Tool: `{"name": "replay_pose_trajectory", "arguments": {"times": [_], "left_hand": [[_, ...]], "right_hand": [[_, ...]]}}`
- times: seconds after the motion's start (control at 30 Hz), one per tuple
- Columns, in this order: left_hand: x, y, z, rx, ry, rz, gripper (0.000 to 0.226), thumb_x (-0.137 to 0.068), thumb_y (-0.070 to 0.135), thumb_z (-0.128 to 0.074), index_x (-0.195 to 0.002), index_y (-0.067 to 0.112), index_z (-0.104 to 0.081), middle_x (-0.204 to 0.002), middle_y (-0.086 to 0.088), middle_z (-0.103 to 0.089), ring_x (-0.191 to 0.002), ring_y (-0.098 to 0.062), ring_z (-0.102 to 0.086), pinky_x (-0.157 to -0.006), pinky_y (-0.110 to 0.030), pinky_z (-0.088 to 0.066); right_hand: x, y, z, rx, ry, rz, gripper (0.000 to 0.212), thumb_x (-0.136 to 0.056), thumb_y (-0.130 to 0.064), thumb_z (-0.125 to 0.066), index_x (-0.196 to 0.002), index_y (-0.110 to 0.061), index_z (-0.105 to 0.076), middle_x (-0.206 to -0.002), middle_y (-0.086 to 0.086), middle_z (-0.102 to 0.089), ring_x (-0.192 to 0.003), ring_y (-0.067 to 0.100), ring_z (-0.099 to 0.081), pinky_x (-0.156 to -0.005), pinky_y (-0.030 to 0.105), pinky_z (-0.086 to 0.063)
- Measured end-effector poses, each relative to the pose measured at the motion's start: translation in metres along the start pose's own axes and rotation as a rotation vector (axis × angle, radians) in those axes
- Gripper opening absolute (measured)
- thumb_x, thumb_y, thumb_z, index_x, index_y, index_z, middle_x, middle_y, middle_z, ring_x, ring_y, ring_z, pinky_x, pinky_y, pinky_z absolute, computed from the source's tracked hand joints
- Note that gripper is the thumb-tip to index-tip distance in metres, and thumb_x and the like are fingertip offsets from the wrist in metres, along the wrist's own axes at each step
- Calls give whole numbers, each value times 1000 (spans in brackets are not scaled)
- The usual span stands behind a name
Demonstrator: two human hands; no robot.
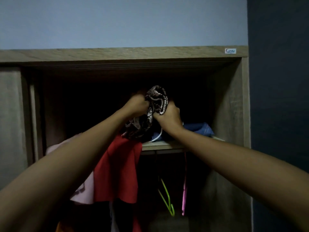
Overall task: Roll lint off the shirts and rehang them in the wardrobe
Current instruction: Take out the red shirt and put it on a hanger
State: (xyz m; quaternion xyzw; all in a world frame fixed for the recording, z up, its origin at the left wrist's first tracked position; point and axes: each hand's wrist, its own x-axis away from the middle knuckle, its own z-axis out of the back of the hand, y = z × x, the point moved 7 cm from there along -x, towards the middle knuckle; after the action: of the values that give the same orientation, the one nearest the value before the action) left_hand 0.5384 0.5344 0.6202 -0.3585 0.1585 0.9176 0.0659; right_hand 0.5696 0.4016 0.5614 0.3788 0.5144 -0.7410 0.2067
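Both my arms reach up into the dark upper compartment of the wooden wardrobe (234,104). A bunched black-and-white patterned garment (158,99) is held between my hands above the shelf (160,145). My left hand (138,103) grips its left side and my right hand (168,117) grips its right side from below. Part of the cloth trails down to the shelf. A red shirt (117,173) hangs below the shelf at the left, with a pale pink garment (85,190) beside it.
Folded blue clothing (200,128) lies on the shelf at the right, with a white hanger hook (158,137) poking out. An empty green hanger (167,198) and a pink hanger (184,195) hang under the shelf. A sliding door (10,123) covers the left.
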Motion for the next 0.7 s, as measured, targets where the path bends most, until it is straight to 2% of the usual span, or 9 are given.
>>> {"name": "replay_pose_trajectory", "arguments": {"times": [0.07,0.13,0.23,0.3,0.37,0.43,0.5,0.57,0.7], "left_hand": [[-6,9,-6,56,30,-35,42,-97,1,-47,-138,-5,-49,-142,-26,-52,-130,-36,-51,-96,-25,-35],[-17,20,-11,96,65,-63,42,-97,3,-48,-138,-6,-50,-143,-25,-51,-131,-38,-50,-100,-29,-37],[-34,51,-15,125,82,-138,43,-99,12,-50,-140,0,-52,-145,-23,-51,-133,-40,-49,-106,-34,-38],[-43,66,-20,199,106,-138,45,-100,15,-54,-143,3,-49,-147,-23,-50,-135,-38,-48,-108,-35,-38],[-44,73,-30,297,123,-162,54,-100,22,-56,-151,10,-40,-154,-19,-43,-140,-34,-43,-113,-36,-36],[-41,65,-56,273,28,-173,59,-101,27,-54,-155,18,-32,-159,-14,-36,-143,-33,-38,-118,-39,-32],[-34,48,-89,117,-153,-159,57,-103,28,-50,-156,21,-30,-161,-12,-33,-144,-32,-36,-119,-40,-30],[-27,33,-108,-39,-284,-137,51,-105,27,-46,-153,20,-35,-159,-13,-37,-142,-31,-39,-118,-39,-31],[-19,32,-100,-93,-322,-130,48,-103,26,-45,-150,15,-41,-156,-16,-40,-141,-32,-41,-116,-38,-33]], "right_hand": [[-10,2,11,-16,64,-13,39,-74,-28,-78,-107,-10,-66,-103,10,-74,-98,27,-71,-71,23,-50],[-19,1,25,-32,140,-13,32,-79,-22,-76,-107,-8,-69,-106,13,-74,-99,28,-70,-71,23,-49],[-38,5,38,-21,199,13,33,-89,-12,-66,-121,-5,-64,-119,16,-68,-111,31,-65,-88,28,-51],[-51,12,49,81,206,43,50,-93,-15,-58,-140,-4,-47,-135,18,-57,-122,32,-56,-101,33,-45],[-62,25,63,218,209,115,64,-98,-23,-47,-154,-8,-19,-154,21,-35,-138,35,-40,-114,45,-36],[-69,47,67,512,88,156,64,-104,-21,-38,-158,-10,-5,-163,19,-13,-149,35,-22,-122,46,-22],[-70,82,59,793,-204,18,60,-104,-18,-43,-156,-7,-16,-162,19,-20,-145,35,-28,-120,40,-25],[-56,96,52,986,-442,-82,48,-99,-19,-50,-145,-5,-42,-149,19,-45,-131,35,-48,-110,39,-38],[-41,62,60,900,-544,-69,35,-94,-21,-54,-124,-5,-61,-123,16,-64,-110,31,-60,-87,32,-47]]}}
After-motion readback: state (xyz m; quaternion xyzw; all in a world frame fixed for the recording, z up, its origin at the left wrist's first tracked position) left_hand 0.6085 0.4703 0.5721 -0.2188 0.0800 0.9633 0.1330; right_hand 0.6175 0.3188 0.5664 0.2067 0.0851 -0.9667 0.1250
